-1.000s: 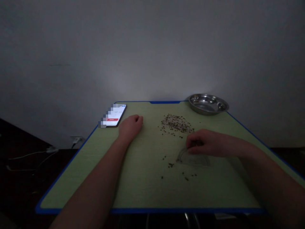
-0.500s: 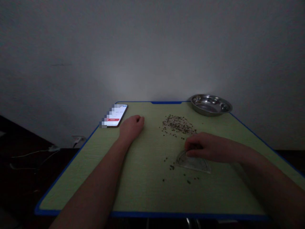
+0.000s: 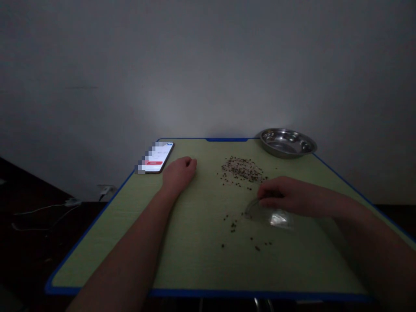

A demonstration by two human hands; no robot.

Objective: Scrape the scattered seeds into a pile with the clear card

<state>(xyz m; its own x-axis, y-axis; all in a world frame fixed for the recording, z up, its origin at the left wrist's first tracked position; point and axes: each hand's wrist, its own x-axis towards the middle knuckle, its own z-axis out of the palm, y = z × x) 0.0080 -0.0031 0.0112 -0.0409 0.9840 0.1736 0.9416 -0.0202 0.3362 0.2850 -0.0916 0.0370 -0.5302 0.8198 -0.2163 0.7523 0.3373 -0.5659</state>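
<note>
a pale green counter (image 3: 195, 247) with blue edging (image 3: 260, 294) fills the lower half of a dim room. its far side meets a plain grey wall (image 3: 208, 65), which has a faint horizontal mark (image 3: 81, 87) at the left and looks a little lighter behind the middle of the counter. a raised blue strip (image 3: 226, 140) runs along part of the far edge. low on the wall, left of the counter, a plug (image 3: 105, 190) sits at a socket, and pale cables (image 3: 39, 210) trail over a very dark floor. below the near edge, shiny metal tubes (image 3: 257, 304) show.

on the counter, a phone (image 3: 159, 158) with a lit, partly blurred screen lies at the far left. a shallow steel bowl (image 3: 282, 154) stands in the far right corner. between them is a spread heap (image 3: 243, 170) of dark specks and paler grains; a few loose dark bits (image 3: 233, 225) lie nearer the person.

the right hand (image 3: 264, 197) pinches the curved edge of a clear half-round sheet (image 3: 279, 219), just nearer than the heap; glare shines on it. whether it lies flat is hard to tell. the left hand (image 3: 180, 171) rests beside the phone in a loose fist, its inside hidden.
</note>
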